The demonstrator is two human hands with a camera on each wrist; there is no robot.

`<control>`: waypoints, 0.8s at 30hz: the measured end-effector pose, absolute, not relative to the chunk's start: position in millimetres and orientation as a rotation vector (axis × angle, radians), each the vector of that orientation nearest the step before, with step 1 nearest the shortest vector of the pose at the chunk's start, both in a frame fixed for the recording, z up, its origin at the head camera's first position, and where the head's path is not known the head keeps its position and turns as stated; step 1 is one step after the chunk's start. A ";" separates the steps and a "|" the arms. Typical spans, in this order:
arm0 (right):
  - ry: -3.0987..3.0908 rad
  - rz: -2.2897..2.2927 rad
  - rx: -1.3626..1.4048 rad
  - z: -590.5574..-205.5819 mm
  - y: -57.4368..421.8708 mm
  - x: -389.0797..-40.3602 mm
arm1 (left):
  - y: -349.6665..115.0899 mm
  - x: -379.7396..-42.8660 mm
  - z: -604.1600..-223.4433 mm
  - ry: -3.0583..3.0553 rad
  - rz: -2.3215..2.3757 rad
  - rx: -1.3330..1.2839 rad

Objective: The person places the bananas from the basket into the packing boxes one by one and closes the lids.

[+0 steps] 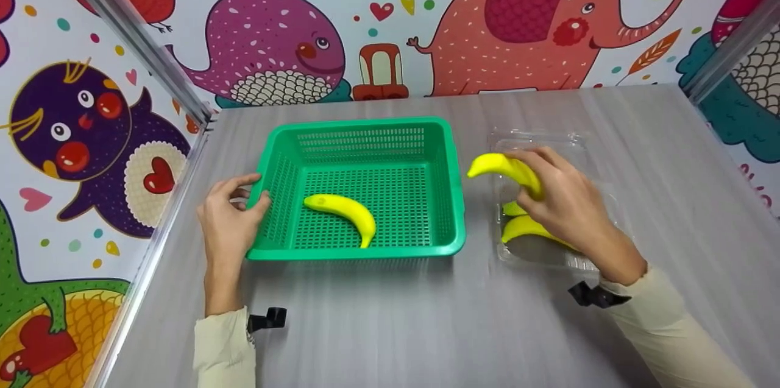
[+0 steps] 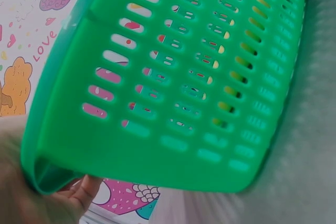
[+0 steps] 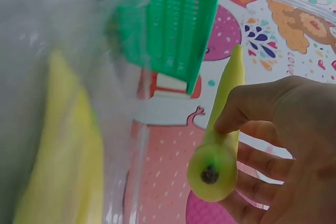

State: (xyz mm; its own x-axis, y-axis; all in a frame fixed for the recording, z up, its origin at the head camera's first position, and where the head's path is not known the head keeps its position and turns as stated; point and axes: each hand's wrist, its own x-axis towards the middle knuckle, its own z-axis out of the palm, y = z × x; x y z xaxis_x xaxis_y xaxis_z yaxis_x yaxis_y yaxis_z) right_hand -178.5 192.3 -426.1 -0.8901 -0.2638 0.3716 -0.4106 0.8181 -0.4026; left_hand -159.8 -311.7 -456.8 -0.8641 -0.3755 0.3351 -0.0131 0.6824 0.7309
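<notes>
At the basket's left side, my left hand (image 1: 228,220) grips the rim of the green plastic basket (image 1: 359,253); the left wrist view shows its fingers (image 2: 88,188) under that rim. One yellow banana (image 1: 346,211) lies on the basket floor. My right hand (image 1: 567,202) holds another banana (image 1: 501,166) between thumb and fingers, raised above a clear plastic box (image 1: 530,261). The tip of this held banana (image 3: 231,87) points toward the basket. Inside the box lie more bananas (image 1: 525,228), partly hidden by the right hand.
Basket and box stand side by side on a grey wood-grain table (image 1: 390,321), with a narrow gap between them. Printed cartoon panels (image 1: 378,22) wall the table's back and sides. A metal corner post (image 1: 146,47) rises at the back left.
</notes>
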 end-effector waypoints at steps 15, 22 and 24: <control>-2.809 0.564 0.492 -447.9 245.7 -158.7 | -311.5 -159.5 -456.4 -2.443 -1.042 0.316; -2.817 0.520 0.506 -458.0 256.7 -156.2 | -311.5 -158.4 -457.1 -2.445 -1.041 0.314; -2.813 0.511 0.511 -460.7 258.6 -156.3 | -311.5 -158.8 -456.9 -2.443 -1.040 0.313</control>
State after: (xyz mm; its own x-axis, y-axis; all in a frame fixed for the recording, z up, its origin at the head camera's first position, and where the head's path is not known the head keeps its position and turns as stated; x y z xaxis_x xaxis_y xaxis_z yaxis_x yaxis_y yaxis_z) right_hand -156.3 258.6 -460.7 -0.9110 -0.2948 0.2884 -0.3774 0.8779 -0.2946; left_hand -158.8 -311.5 -456.9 -0.8666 -0.3778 0.3261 -0.0267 0.6876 0.7256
